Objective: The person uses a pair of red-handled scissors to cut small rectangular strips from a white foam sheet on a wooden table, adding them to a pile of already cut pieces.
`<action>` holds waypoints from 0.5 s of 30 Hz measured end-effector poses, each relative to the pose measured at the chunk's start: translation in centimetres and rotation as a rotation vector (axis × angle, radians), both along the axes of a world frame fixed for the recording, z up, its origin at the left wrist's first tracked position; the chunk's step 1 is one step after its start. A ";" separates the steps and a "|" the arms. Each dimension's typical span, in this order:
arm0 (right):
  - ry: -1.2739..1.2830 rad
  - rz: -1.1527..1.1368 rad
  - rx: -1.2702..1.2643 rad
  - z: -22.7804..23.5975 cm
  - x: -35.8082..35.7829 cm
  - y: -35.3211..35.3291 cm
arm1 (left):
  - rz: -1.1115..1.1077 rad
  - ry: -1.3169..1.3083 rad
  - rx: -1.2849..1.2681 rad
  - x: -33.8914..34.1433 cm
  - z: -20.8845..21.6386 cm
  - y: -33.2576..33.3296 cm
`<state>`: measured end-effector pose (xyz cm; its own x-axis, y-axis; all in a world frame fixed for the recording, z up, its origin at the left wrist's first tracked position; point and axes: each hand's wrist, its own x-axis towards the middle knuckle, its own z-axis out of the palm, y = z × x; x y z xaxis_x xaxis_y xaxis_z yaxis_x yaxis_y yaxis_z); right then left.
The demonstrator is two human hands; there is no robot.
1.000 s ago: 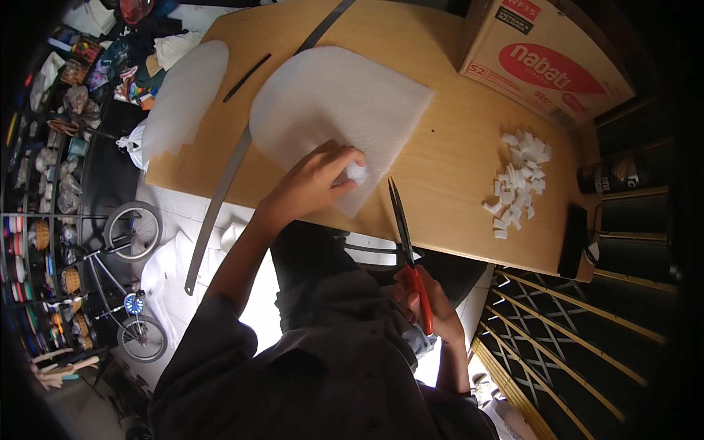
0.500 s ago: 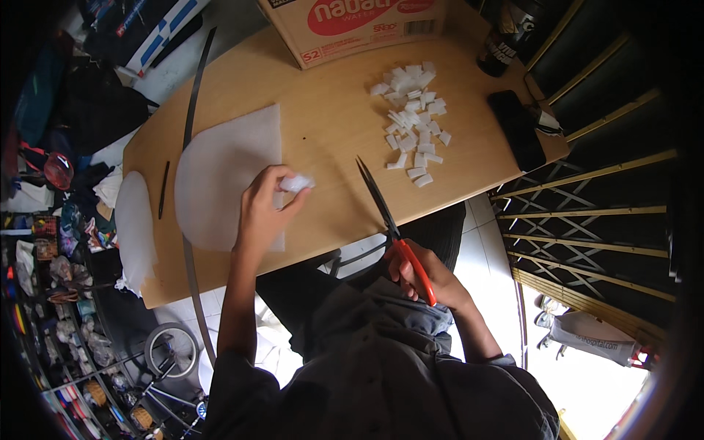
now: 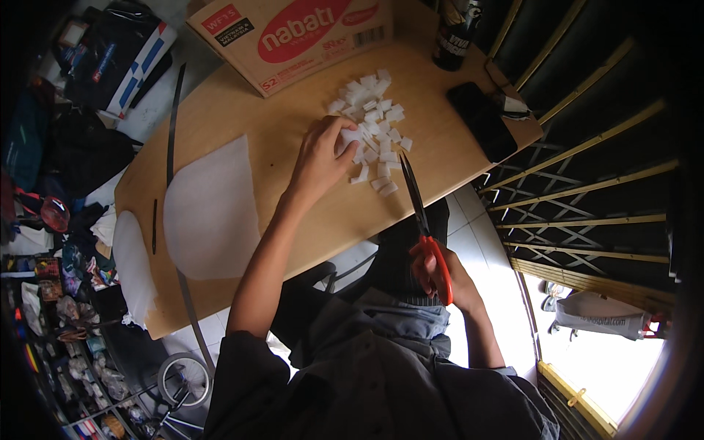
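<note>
My left hand (image 3: 319,158) reaches over the wooden table at the near-left edge of a heap of small white foam pieces (image 3: 383,110). Its fingers are closed round some white foam bits (image 3: 349,138), partly hidden by the hand. At the table's near edge my right hand (image 3: 449,277) grips a pair of scissors (image 3: 414,192) by the red handles. The dark blades point away from me, looking almost closed, with their tips just right of the heap. A large white foam sheet (image 3: 209,209) with a rounded left side lies flat, left of my left forearm.
At the table's (image 3: 308,235) back stands a cardboard box (image 3: 293,44). A black bottle (image 3: 456,37) and a black phone (image 3: 480,121) are on the right. A dark strip (image 3: 173,132), a thin black stick (image 3: 155,227) and another white sheet (image 3: 132,268) lie left. A folding gate (image 3: 587,183) borders the right.
My left hand has moved right and away from me, from beside the foam sheet to the heap, carrying the white bits. The view has shifted; the scissors stay in my right hand.
</note>
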<state>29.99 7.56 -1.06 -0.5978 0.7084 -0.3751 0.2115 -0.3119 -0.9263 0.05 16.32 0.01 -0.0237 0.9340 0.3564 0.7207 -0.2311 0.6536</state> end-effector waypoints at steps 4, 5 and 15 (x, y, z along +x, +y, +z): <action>0.005 0.007 -0.003 -0.1 -0.5 0.0 | 0.076 0.105 0.213 -0.4 -1.1 -0.5; 0.012 0.019 -0.002 0.0 -0.9 0.0 | 0.112 0.118 0.236 -0.4 -1.4 -0.9; -0.040 0.077 0.198 1.0 -5.2 -2.3 | 0.236 0.092 0.167 -2.7 0.6 -7.5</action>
